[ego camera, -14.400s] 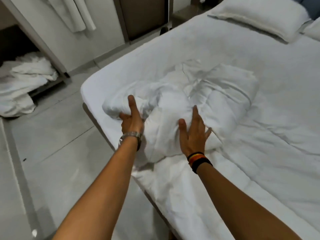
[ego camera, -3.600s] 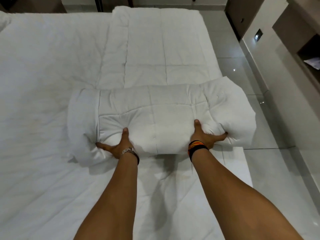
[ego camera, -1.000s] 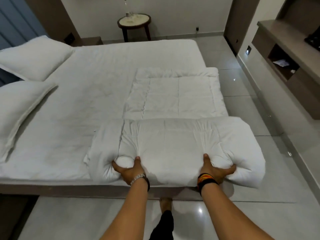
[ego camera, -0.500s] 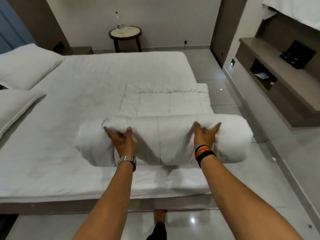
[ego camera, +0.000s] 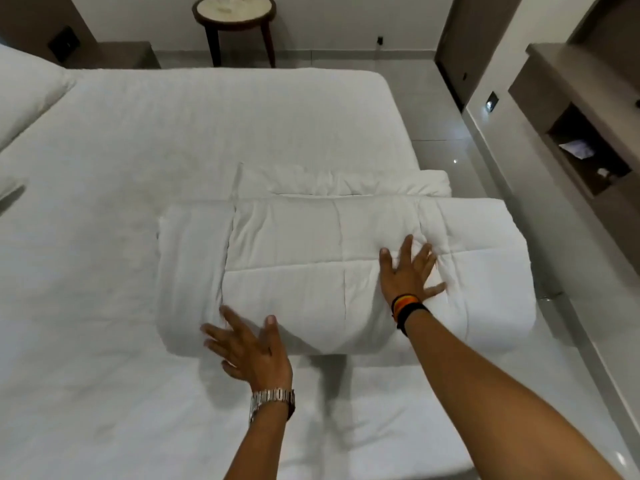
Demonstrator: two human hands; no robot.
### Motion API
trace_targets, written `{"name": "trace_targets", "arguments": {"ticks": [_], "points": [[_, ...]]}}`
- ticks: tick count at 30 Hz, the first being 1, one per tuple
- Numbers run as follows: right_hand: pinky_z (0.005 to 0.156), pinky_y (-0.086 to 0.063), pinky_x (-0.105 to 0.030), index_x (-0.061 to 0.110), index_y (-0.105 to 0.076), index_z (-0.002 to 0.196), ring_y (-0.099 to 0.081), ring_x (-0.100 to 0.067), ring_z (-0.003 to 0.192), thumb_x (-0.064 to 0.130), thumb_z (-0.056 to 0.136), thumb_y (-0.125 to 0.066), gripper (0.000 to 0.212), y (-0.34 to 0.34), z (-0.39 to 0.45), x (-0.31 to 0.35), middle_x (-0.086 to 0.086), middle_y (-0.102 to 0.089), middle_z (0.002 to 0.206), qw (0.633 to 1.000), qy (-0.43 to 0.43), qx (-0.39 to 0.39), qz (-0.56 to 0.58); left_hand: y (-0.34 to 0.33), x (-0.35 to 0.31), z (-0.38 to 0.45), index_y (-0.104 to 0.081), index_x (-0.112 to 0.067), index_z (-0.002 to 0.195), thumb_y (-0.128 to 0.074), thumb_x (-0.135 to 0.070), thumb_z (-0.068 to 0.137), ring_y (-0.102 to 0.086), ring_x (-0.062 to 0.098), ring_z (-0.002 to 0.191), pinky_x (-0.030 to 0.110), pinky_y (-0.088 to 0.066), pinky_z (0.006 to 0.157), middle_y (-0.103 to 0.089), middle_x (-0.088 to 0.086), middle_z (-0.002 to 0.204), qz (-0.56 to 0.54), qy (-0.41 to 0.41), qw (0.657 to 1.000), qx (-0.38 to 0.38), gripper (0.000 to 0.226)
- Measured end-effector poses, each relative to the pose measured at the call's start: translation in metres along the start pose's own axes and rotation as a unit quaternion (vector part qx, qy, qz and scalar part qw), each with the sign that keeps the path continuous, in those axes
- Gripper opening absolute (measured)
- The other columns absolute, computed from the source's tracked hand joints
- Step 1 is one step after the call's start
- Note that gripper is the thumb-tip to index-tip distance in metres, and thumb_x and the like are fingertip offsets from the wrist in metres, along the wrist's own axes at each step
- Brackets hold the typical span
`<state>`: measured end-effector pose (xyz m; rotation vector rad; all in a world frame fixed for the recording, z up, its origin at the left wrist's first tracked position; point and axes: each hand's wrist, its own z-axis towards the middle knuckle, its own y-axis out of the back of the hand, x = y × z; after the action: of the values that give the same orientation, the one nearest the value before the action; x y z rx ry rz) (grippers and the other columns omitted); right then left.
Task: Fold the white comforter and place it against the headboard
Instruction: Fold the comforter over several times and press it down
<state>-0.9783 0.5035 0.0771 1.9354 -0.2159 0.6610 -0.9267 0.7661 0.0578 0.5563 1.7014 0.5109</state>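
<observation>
The white comforter [ego camera: 311,265] lies rolled into a thick bundle across the right half of the bed [ego camera: 207,126], its right end reaching the mattress edge. A flat unrolled strip of it shows just behind the roll. My right hand [ego camera: 408,271] presses flat on top of the roll, fingers spread. Just at the roll's near left side is my left hand [ego camera: 249,348], fingers apart and holding nothing; it is slightly blurred. The headboard is out of frame to the left.
Two white pillows [ego camera: 27,91] lie at the left edge. A round side table [ego camera: 233,12] stands beyond the bed. Grey tiled floor [ego camera: 450,133] runs along the right, bordered by a wall unit with an open shelf [ego camera: 585,147].
The roll has turned one more fold away from me, covering most of the flat strip. Both hands let go of its top; the left dropped to its near side.
</observation>
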Motion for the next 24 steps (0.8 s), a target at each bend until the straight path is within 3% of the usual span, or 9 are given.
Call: {"name": "trace_targets", "arguments": {"ticks": [3, 7, 10, 12, 15, 19, 22, 23, 24], "points": [[0.120, 0.020, -0.065, 0.038, -0.009, 0.168, 0.015, -0.020, 0.161, 0.066, 0.106, -0.031, 0.072, -0.006, 0.032, 0.014, -0.004, 0.009, 0.177, 1.000, 0.021, 0.018, -0.004, -0.025, -0.019, 0.040, 0.004, -0.039, 0.167, -0.052, -0.060, 0.100, 0.020, 0.038, 0.160, 0.074, -0.018, 0.120, 0.027, 0.005, 0.173, 0.051, 0.020, 0.997, 0.050, 0.090], [0.125, 0.013, -0.060, 0.032, -0.026, 0.166, 0.004, -0.029, 0.163, 0.062, 0.105, -0.040, 0.069, -0.018, 0.001, -0.016, -0.013, -0.003, 0.176, 0.990, 0.067, -0.120, -0.010, -0.053, -0.058, 0.088, 0.007, -0.048, 0.164, -0.044, -0.073, 0.096, 0.027, 0.040, 0.157, 0.076, -0.008, 0.118, 0.033, 0.001, 0.170, 0.096, 0.057, 0.991, 0.074, 0.089], [0.117, 0.001, -0.078, 0.050, -0.011, 0.165, 0.016, -0.036, 0.161, 0.079, 0.089, -0.054, 0.091, -0.038, -0.034, -0.040, -0.008, 0.019, 0.175, 0.971, -0.093, -0.182, 0.124, -0.061, -0.048, 0.086, 0.005, -0.055, 0.161, -0.048, -0.077, 0.093, 0.029, 0.038, 0.157, 0.081, -0.006, 0.116, 0.034, 0.000, 0.170, 0.064, 0.043, 0.997, 0.020, 0.089], [0.118, -0.010, -0.075, 0.061, 0.004, 0.159, 0.017, -0.044, 0.158, 0.080, 0.078, -0.070, 0.112, -0.045, -0.035, -0.041, -0.007, 0.032, 0.171, 0.927, -0.213, -0.158, 0.266, -0.065, -0.033, 0.075, 0.006, -0.066, 0.155, -0.060, -0.081, 0.084, 0.031, 0.042, 0.155, 0.085, -0.005, 0.113, 0.043, -0.002, 0.165, -0.056, 0.100, 0.993, -0.032, 0.098], [0.123, -0.027, -0.062, 0.060, 0.013, 0.158, -0.010, -0.049, 0.158, 0.073, 0.066, -0.084, 0.135, -0.045, -0.016, -0.033, -0.021, 0.029, 0.169, 0.871, -0.293, -0.142, 0.369, -0.069, -0.028, 0.068, 0.013, -0.075, 0.147, -0.077, -0.089, 0.055, 0.012, 0.052, 0.157, 0.078, -0.016, 0.117, 0.044, 0.006, 0.164, -0.237, 0.270, 0.932, -0.040, 0.130], [0.109, -0.041, -0.061, 0.059, 0.014, 0.157, -0.049, -0.050, 0.135, 0.059, 0.059, -0.096, 0.148, -0.040, 0.010, -0.026, -0.027, -0.015, 0.164, 0.855, -0.328, -0.147, 0.373, -0.073, -0.037, 0.085, 0.021, -0.061, 0.154, -0.097, -0.070, 0.029, -0.019, 0.040, 0.159, 0.067, -0.028, 0.119, 0.016, 0.011, 0.174, -0.334, 0.336, 0.878, -0.064, 0.172], [0.110, -0.041, -0.059, 0.055, 0.004, 0.160, -0.054, -0.046, 0.129, 0.040, 0.068, -0.098, 0.138, -0.044, 0.020, -0.023, -0.029, -0.035, 0.154, 0.858, -0.291, -0.173, 0.387, -0.076, -0.041, 0.100, 0.020, -0.039, 0.163, -0.090, -0.069, -0.002, -0.016, 0.033, 0.159, 0.065, -0.024, 0.123, 0.006, 0.002, 0.175, -0.422, 0.394, 0.811, -0.094, 0.201], [0.110, -0.042, -0.056, 0.053, -0.001, 0.161, -0.056, -0.044, 0.127, 0.033, 0.073, -0.095, 0.130, -0.045, 0.023, -0.021, -0.028, -0.043, 0.150, 0.858, -0.270, -0.180, 0.397, -0.076, -0.045, 0.102, 0.019, -0.034, 0.164, -0.088, -0.071, -0.007, -0.017, 0.033, 0.159, 0.065, -0.024, 0.123, 0.004, 0.002, 0.176, -0.453, 0.416, 0.784, -0.087, 0.205], [0.107, -0.045, -0.053, 0.051, -0.007, 0.161, -0.059, -0.041, 0.121, 0.028, 0.077, -0.092, 0.122, -0.046, 0.025, -0.020, -0.025, -0.051, 0.143, 0.858, -0.248, -0.185, 0.410, -0.075, -0.050, 0.104, 0.017, -0.031, 0.165, -0.094, -0.069, 0.003, -0.020, 0.034, 0.158, 0.064, -0.026, 0.123, 0.000, 0.004, 0.175, -0.464, 0.422, 0.776, -0.075, 0.200]]}}
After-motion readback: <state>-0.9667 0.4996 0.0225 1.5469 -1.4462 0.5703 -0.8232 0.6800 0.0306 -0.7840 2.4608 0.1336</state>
